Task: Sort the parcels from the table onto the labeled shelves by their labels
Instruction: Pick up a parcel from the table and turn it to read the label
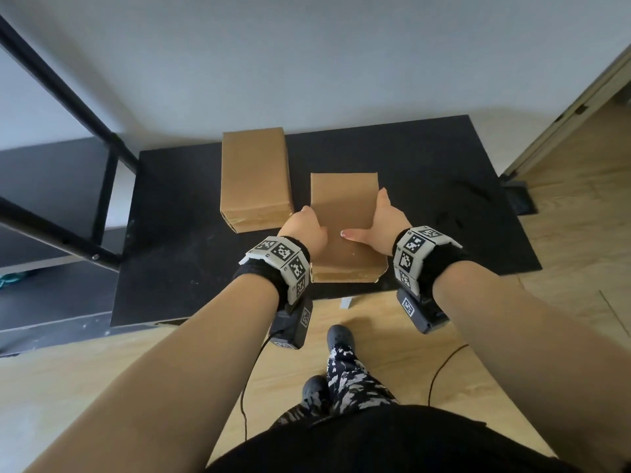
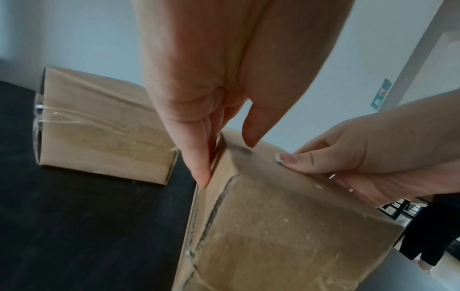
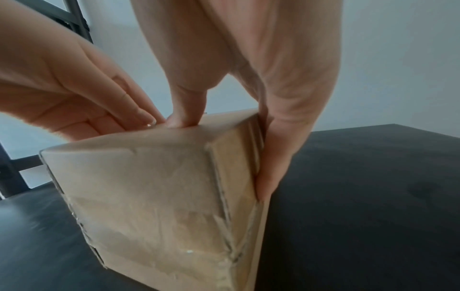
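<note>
Two brown cardboard parcels lie on the black table. The near parcel sits close to the table's front edge, between both hands. My left hand grips its left edge, with the fingers down the side and the thumb over the top. My right hand grips the right edge, its thumb pressed on the top face and its fingers down the side. The wrist views show the same parcel. The far parcel lies untouched behind it to the left. No label shows on either.
A black metal shelf frame stands left of the table, against a white wall. A door frame is at the right. A black cable runs over the wooden floor by my feet.
</note>
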`<action>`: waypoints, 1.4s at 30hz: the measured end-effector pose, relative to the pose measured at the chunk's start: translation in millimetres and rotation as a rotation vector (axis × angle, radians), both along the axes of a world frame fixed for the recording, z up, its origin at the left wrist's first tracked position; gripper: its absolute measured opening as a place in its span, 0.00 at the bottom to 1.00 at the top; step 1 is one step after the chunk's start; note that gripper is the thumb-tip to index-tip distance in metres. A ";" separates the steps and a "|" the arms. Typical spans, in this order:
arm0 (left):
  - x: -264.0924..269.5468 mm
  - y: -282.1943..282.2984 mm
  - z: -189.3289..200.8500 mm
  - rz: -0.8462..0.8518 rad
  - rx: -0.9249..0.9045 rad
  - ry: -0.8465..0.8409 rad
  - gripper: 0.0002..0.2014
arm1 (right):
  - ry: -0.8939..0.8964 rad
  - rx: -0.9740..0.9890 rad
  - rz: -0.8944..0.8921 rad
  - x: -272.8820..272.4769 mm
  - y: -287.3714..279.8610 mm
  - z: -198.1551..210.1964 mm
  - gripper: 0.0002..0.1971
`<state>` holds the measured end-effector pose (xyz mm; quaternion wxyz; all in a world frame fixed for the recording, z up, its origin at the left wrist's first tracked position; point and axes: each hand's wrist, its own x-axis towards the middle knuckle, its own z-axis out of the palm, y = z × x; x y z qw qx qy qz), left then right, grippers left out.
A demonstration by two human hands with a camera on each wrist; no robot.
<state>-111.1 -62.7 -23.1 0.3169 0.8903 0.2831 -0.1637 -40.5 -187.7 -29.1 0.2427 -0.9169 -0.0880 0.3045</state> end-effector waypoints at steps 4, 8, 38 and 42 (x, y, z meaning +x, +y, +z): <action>-17.8 -8.0 -6.9 -0.006 -0.030 -0.005 0.18 | 0.006 -0.001 -0.075 -22.0 -11.6 -5.3 0.50; -30.3 -13.4 -9.8 0.045 -0.107 -0.023 0.20 | 0.040 0.061 -0.122 -36.6 -20.0 -8.4 0.43; -20.1 -54.4 69.0 0.558 -0.529 -0.307 0.37 | 0.189 0.756 -0.354 1.4 -57.8 47.9 0.60; -22.6 -54.8 71.0 0.589 -0.571 -0.317 0.38 | 0.189 0.744 -0.377 -1.5 -59.7 56.4 0.57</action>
